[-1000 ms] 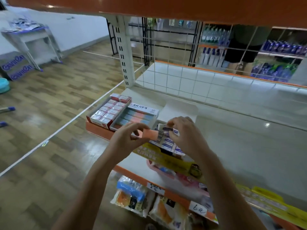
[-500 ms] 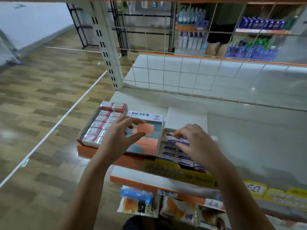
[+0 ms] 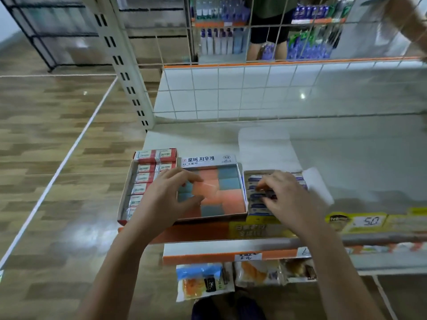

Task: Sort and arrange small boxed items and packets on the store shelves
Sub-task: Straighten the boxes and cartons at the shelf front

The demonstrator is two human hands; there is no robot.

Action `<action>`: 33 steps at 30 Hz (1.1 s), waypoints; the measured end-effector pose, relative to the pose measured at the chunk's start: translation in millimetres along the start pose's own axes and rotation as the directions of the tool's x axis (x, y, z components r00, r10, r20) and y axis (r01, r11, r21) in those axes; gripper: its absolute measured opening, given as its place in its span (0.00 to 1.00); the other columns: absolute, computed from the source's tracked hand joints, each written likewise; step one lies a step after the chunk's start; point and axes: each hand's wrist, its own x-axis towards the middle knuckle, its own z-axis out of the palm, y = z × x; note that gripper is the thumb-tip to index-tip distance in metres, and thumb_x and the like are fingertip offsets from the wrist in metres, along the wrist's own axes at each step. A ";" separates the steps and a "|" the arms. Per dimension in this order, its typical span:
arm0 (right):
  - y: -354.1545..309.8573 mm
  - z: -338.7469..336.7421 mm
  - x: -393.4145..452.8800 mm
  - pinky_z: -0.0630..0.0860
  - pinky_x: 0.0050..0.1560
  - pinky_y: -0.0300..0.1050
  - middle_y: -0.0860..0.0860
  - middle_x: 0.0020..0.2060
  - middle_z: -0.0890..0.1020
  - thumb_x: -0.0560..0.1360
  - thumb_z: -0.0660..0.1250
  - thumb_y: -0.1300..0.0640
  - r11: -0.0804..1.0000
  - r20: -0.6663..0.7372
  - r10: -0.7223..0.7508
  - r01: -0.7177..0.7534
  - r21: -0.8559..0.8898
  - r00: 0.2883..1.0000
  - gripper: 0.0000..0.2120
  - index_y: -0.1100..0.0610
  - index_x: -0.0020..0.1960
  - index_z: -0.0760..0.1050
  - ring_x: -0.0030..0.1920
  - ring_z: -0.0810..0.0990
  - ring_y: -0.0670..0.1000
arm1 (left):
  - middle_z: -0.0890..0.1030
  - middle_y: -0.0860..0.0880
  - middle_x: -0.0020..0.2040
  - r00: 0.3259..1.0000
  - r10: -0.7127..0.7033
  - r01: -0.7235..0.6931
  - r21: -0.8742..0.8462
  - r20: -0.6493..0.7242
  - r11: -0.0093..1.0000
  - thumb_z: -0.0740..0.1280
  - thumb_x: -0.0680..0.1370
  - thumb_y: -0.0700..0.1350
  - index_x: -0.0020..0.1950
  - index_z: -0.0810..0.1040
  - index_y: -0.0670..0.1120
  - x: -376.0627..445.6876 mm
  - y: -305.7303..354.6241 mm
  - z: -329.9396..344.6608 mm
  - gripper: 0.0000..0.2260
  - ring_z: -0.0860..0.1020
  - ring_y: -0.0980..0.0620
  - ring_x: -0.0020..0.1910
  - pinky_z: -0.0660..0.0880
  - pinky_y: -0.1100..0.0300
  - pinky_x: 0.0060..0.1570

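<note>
I see wood-plank floor, then grey shelf with three open boxes at its front edge: left hand pinches an orange eraser over the middle box, right hand fingers curled pinching a packet in the right box.

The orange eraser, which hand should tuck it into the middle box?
Left. The left hand already pinches the orange eraser right above the middle box. The right hand is busy over the box of blue packets.
</note>
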 end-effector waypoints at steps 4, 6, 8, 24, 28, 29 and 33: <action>-6.8 -1.9 -3.4 0.64 0.54 0.37 0.46 0.51 0.77 0.75 0.66 0.54 0.998 -0.063 0.048 -0.045 0.050 0.997 0.09 0.52 0.55 0.77 0.56 0.71 0.47 | 0.74 0.60 0.52 0.998 0.036 -0.040 0.101 0.043 0.994 0.72 0.69 0.52 0.54 0.78 0.54 -7.2 -7.8 -13.3 0.15 0.71 0.58 0.53 0.67 0.65 0.49; -16.8 -6.0 -4.6 0.69 0.51 0.39 0.44 0.45 0.77 0.76 0.65 0.52 0.990 -0.123 0.065 -0.048 0.134 0.990 0.08 0.52 0.53 0.78 0.51 0.73 0.46 | 0.77 0.57 0.52 0.998 0.042 -0.049 0.160 0.047 0.986 0.73 0.69 0.52 0.54 0.79 0.53 -11.1 -13.2 -18.9 0.15 0.73 0.54 0.53 0.71 0.59 0.49; -28.3 -8.2 -4.8 0.72 0.47 0.39 0.42 0.42 0.76 0.76 0.64 0.49 0.982 -0.136 0.074 -0.048 0.185 0.988 0.09 0.52 0.51 0.77 0.47 0.74 0.45 | 0.79 0.55 0.51 0.998 0.026 -0.038 0.213 0.060 0.976 0.74 0.68 0.50 0.54 0.79 0.53 -14.4 -15.3 -21.8 0.15 0.73 0.51 0.53 0.72 0.55 0.49; -48.1 -9.5 3.8 0.73 0.41 0.41 0.46 0.40 0.79 0.78 0.61 0.48 0.975 0.098 0.160 -0.173 0.138 0.982 0.14 0.52 0.61 0.71 0.40 0.77 0.45 | 0.82 0.57 0.51 0.991 -0.023 -0.019 0.307 0.135 0.951 0.69 0.74 0.53 0.53 0.82 0.54 -19.0 -1.5 -21.6 0.10 0.73 0.54 0.52 0.68 0.62 0.48; -46.8 -10.2 4.6 0.70 0.37 0.37 0.44 0.40 0.77 0.78 0.61 0.49 0.977 0.114 0.146 -0.162 0.140 0.983 0.14 0.52 0.61 0.70 0.39 0.75 0.42 | 0.82 0.57 0.52 0.986 -0.026 -0.027 0.315 0.165 0.949 0.69 0.74 0.52 0.54 0.83 0.54 -17.1 2.8 -23.0 0.10 0.73 0.55 0.53 0.68 0.62 0.49; -46.7 -10.2 4.9 0.70 0.38 0.37 0.44 0.40 0.77 0.78 0.61 0.49 0.977 0.119 0.143 -0.160 0.142 0.982 0.14 0.53 0.62 0.70 0.39 0.75 0.42 | 0.82 0.57 0.52 0.984 -0.036 -0.023 0.326 0.174 0.945 0.68 0.74 0.53 0.54 0.83 0.54 -15.9 3.1 -22.5 0.10 0.72 0.55 0.53 0.68 0.63 0.49; -46.4 -11.4 5.8 0.72 0.41 0.37 0.45 0.42 0.77 0.78 0.61 0.49 0.973 0.143 0.143 -0.166 0.161 0.979 0.15 0.53 0.62 0.70 0.42 0.76 0.44 | 0.80 0.58 0.50 0.970 -0.068 -0.025 0.370 0.235 0.929 0.68 0.75 0.53 0.50 0.82 0.53 -12.7 2.9 -17.5 0.07 0.70 0.57 0.52 0.68 0.63 0.50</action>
